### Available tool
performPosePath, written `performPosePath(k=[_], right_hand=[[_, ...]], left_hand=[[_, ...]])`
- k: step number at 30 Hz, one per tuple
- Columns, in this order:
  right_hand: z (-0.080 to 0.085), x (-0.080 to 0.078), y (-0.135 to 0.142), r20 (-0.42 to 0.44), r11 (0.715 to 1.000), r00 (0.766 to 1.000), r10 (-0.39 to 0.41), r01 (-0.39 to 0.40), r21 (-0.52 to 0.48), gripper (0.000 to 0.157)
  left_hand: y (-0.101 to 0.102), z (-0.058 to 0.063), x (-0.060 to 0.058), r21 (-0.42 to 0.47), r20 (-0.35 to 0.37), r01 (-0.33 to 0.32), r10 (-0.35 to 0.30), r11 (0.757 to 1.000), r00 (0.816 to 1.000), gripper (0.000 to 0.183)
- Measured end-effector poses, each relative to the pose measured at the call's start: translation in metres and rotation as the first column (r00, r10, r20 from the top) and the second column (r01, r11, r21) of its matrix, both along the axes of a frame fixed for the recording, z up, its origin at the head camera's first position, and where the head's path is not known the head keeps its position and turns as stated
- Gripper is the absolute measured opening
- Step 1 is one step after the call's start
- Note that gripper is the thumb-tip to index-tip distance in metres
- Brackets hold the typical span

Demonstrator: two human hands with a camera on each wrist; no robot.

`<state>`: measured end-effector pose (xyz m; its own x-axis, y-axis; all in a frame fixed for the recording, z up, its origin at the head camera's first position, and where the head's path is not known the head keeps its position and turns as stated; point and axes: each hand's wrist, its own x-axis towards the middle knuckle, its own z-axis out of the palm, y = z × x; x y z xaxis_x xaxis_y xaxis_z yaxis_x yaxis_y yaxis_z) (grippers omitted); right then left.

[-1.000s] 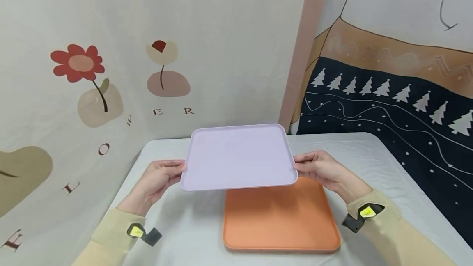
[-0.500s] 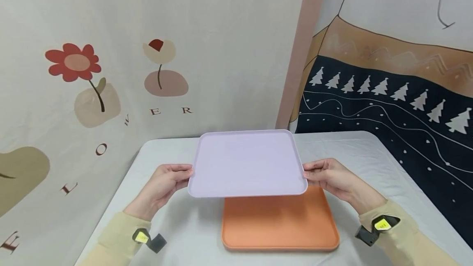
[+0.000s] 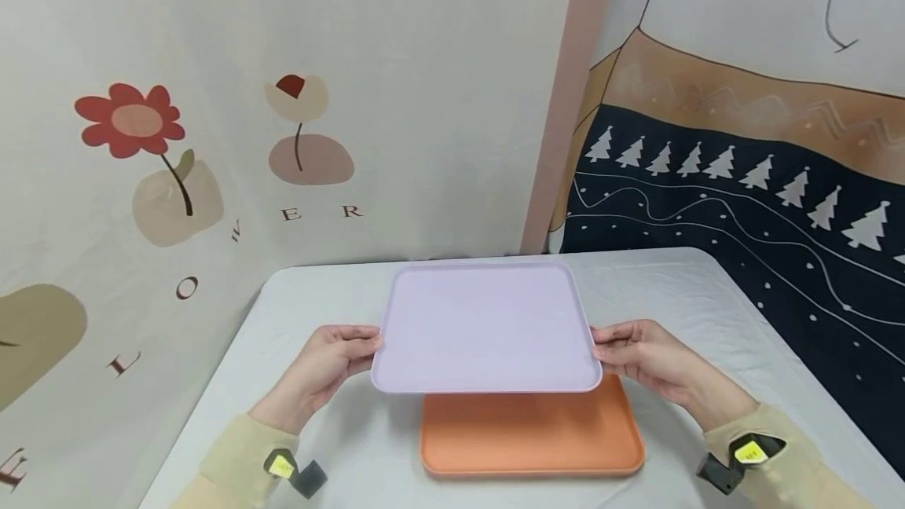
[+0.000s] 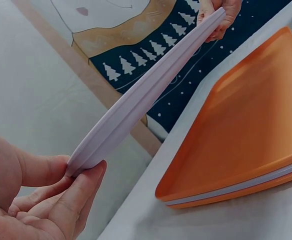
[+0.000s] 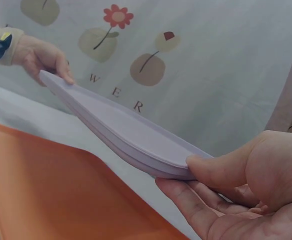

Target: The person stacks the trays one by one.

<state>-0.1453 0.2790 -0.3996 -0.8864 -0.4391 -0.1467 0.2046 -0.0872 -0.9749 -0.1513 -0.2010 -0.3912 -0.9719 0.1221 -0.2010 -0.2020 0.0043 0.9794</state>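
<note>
Above the white-clothed table (image 3: pixel 339 430), a lilac tray (image 3: pixel 486 327) hangs level over the far end of an orange tray (image 3: pixel 530 434) lying on the cloth. Left hand (image 3: pixel 327 364) and right hand (image 3: pixel 646 360) pinch its side rims, thumbs above, fingers beneath. Behind stand a flower-print cloth (image 3: pixel 212 140) and a tree-patterned hanging (image 3: pixel 742 179).

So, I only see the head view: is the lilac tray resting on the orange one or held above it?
Observer: Held above; the right wrist view shows a gap between the lilac tray and the orange tray.
Operator: What's under its rim?
Observer: In the left wrist view, the left hand has its fingers curled beneath it.
Operator: Anything else?
Observer: There, a pale strip runs along the orange tray's side.
</note>
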Motion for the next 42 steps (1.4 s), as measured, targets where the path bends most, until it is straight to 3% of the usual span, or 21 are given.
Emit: performPosePath(k=[13,42], right_hand=[[-0.015,0.01,0.015,-0.022,0.998,0.999,0.032,-0.033,-0.054,0.023],[-0.044,0.032,0.041,0.046,0.997,0.996,0.075,-0.076,0.02,0.019]], left_hand=[[0.012,-0.014,0.005,-0.011,0.008,0.03,-0.03,0.999,1.0,0.028],[0.026,-0.045,0.026,-0.085,0.003,0.15,-0.15,0.985,0.989,0.027]])
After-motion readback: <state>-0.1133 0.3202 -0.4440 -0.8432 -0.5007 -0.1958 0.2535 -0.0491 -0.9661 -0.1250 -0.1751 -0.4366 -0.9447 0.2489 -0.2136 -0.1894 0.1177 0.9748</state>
